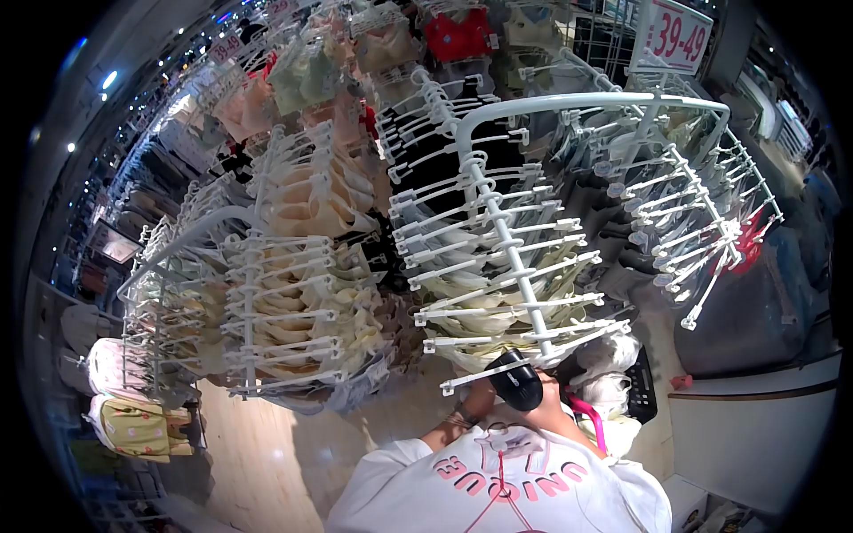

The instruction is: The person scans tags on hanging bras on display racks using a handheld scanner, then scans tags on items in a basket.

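Both forearms reach forward from a white printed shirt to the front end of a white rack arm. My left hand is mostly hidden behind a black rounded object; its fingers do not show. My right hand is just right of that black object, its fingers also hidden. Above the hands, white clip hangers carry pale yellow and cream garments. What either hand holds cannot be made out.
Another rack of cream garments stands to the left. More hangers hang at the right. A black basket is beside my right arm, near white bundled items. A price sign stands at the top right.
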`<action>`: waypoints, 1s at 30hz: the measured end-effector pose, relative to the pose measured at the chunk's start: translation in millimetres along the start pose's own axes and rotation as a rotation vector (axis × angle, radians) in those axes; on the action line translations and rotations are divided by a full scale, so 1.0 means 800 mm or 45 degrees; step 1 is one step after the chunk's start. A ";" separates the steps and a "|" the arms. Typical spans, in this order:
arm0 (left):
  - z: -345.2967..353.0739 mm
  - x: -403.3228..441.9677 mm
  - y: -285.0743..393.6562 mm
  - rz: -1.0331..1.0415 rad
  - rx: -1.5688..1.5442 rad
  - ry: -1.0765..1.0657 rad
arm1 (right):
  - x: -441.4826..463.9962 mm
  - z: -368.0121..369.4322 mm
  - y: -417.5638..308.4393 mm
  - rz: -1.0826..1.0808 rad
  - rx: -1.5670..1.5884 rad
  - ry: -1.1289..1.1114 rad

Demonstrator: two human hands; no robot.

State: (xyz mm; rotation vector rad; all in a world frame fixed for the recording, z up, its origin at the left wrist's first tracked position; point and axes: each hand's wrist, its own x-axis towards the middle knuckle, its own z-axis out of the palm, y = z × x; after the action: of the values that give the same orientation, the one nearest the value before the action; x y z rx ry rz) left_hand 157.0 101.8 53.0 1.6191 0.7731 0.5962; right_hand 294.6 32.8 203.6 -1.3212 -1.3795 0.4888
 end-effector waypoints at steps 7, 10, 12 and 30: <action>-0.009 -0.006 0.019 -0.169 -0.263 -0.113 | -0.007 -0.001 -0.007 0.044 -0.045 -0.067; -0.006 -0.011 0.013 -0.118 -0.336 -0.029 | 0.005 0.000 -0.040 0.070 -0.078 -0.023; -0.004 -0.011 0.016 -0.097 -0.336 -0.026 | -0.013 0.006 -0.020 0.093 -0.106 0.025; 0.042 0.002 -0.063 -0.249 -0.574 -0.146 | -0.109 0.018 -0.053 0.226 -0.066 0.088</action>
State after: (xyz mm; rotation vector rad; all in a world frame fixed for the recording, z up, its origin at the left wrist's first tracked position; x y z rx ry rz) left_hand 174.8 86.1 -2.6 1.1386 0.6471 0.4905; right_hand 243.9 -51.2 199.5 -1.4973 -1.2317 0.5242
